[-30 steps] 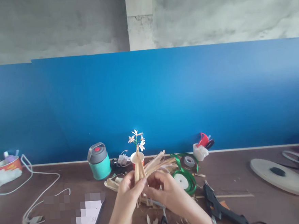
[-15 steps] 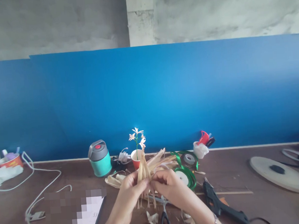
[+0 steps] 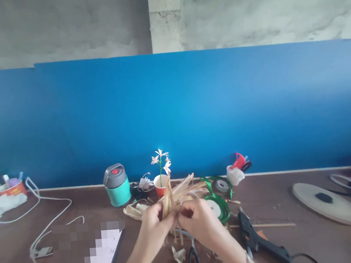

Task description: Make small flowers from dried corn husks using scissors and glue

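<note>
A strip of dried corn husk [image 3: 168, 200] stands upright between my hands, its lower end cut into narrow strips. My left hand [image 3: 156, 225] is closed on it, thumb and fingers pinching the middle. Thumb and forefinger of my right hand [image 3: 196, 218] pinch the husk's right side, close against the left fingertips. Beneath the hands lie scissors [image 3: 194, 258], partly hidden, beside a small cut husk piece [image 3: 179, 256]. Behind the husk stands a red and white cup [image 3: 160, 185] holding a stem with pale flowers [image 3: 161, 160].
More husks [image 3: 191, 190] lie behind my hands, next to a green ribbon roll [image 3: 218, 208]. A black glue gun [image 3: 261, 241] lies at right, near a round turntable [image 3: 327, 203]. A turquoise flask [image 3: 117, 187] and a blurred-out phone-like object [image 3: 107, 252] are at left.
My left hand has turned the husk slightly, so it looks narrower and more folded. Both hands stay in nearly the same place.
</note>
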Motion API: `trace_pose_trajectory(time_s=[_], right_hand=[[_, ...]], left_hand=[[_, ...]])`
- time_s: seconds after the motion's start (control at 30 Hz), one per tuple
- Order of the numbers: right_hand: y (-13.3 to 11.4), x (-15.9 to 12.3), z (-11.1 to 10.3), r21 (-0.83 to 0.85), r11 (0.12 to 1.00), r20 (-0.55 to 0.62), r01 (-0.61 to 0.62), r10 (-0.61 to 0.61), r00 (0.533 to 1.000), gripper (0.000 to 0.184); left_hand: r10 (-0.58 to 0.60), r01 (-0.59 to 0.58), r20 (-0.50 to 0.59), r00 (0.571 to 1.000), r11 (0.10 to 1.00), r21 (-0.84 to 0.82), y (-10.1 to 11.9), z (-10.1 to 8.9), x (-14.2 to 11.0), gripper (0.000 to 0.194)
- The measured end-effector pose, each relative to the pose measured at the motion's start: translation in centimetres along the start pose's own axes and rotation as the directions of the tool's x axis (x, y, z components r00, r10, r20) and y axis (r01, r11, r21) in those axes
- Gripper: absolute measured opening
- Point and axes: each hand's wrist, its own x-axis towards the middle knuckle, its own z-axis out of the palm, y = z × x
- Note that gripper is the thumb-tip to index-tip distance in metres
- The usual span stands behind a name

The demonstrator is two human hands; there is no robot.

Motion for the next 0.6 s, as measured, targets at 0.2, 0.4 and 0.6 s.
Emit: trace_pose_trajectory(time_s=[0.2, 0.4, 0.6], right_hand=[[0.5, 0.6, 0.6, -0.204, 0.977, -0.147, -0.063, 0.033, 0.989, 0.018], [4.5, 2.5, -2.1, -0.168, 0.969, -0.337, -0.181, 0.117, 0.934, 0.016], [4.8, 2.8, -2.0, 0.335, 0.942, -0.044, -0.012, 0.029, 0.999, 0.024]], left_hand=[[-0.041, 0.041, -0.020, 0.999, 0.999, 0.022, -0.3, 0.1, -0.2, 0.020], [0.019, -0.009, -0.155, 0.988, 0.998, 0.064, -0.6, -2.8, 1.0, 0.029], [0.294, -0.051, -0.315, 0.903, 0.799, 0.599, -2.6, -6.2, 3.5, 0.016]])
